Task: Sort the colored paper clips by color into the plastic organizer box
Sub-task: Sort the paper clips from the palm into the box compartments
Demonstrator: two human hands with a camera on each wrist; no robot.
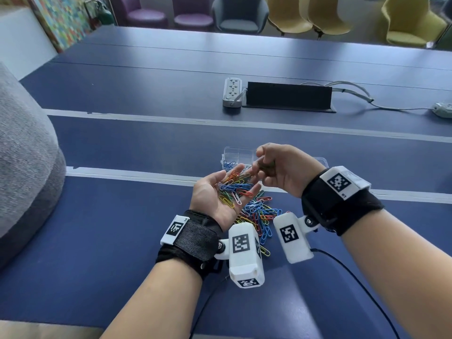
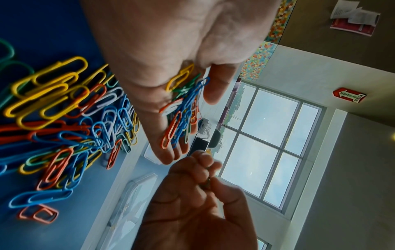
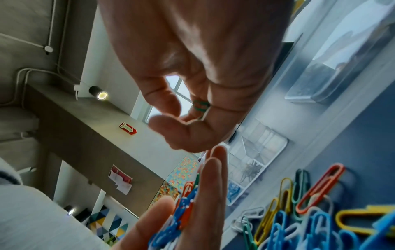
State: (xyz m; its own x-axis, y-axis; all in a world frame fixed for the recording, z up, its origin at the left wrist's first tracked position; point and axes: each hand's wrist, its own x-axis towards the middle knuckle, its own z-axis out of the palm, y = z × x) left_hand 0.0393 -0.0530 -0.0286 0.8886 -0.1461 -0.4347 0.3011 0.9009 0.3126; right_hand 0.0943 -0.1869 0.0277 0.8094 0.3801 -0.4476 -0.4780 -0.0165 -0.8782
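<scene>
The left hand [image 1: 221,192] is lying palm-up just below the centre of the head view, fingers straight and relaxed, carrying a loose heap of mixed paper clips [image 1: 234,185]. The right hand [image 1: 281,167] is hovering just to its right with its fingers [image 3: 169,101] curled and pinching a green clip [image 3: 200,105], seen mid-frame in the right wrist view. The plastic organizer box [image 1: 238,152] is sitting on the desk [image 1: 122,216] directly above the hands in the head view, with a few blue clips [image 1: 228,165] showing in its lower-left compartment. The main pile [image 1: 260,214] is lying on the desk between the two wrists. The likeliest slip: the flat palm is tilting while attention is going to the box, so clips are sliding off. Tangled clips could also be riding along with the green one, landing a wrong colour in its compartment.
</scene>
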